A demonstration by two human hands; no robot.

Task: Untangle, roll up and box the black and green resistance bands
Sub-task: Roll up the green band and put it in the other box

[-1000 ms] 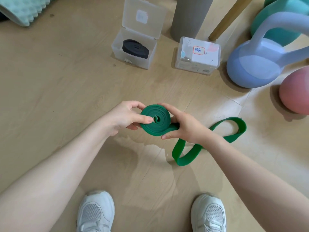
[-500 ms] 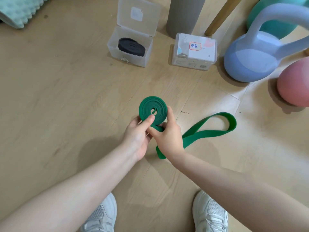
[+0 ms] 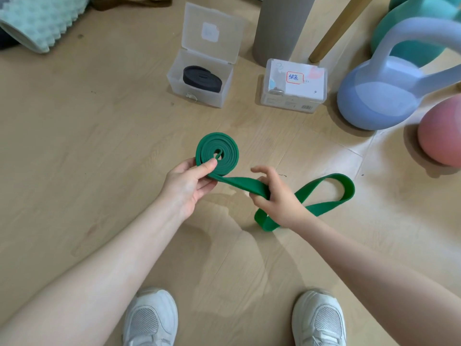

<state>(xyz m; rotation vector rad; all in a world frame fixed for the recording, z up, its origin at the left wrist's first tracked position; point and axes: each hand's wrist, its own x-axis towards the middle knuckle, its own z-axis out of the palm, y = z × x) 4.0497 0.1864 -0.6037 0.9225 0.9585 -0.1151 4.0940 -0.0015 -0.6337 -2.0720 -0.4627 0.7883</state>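
Pale wood-plank flooring (image 3: 74, 146) forms the ground over which a flat green rubber resistance band (image 3: 249, 184) is held, partly wound into a tight coil (image 3: 217, 154) above the boards. The coil is pinched at its lower edge by the left hand (image 3: 192, 186), thumb pressed on its face near the centre. The free strap runs rightward into the right hand (image 3: 274, 196), whose thumb and curled fingers are closed loosely around it; beyond, the remaining loop (image 3: 331, 193) trails onto the floor. For a neat roll, light tension is best kept on the strap while the coil is turned, with the edges lined up so no layer slips sideways, and the twist in the trailing loop should be flattened before it is wound in. Farther off, a clear plastic box with its hinged lid raised (image 3: 202, 78) is seen to hold the rolled black band (image 3: 202, 79) already. Beside it stands a closed clear box with a handwritten label (image 3: 294, 84), presumably meant for the green band.
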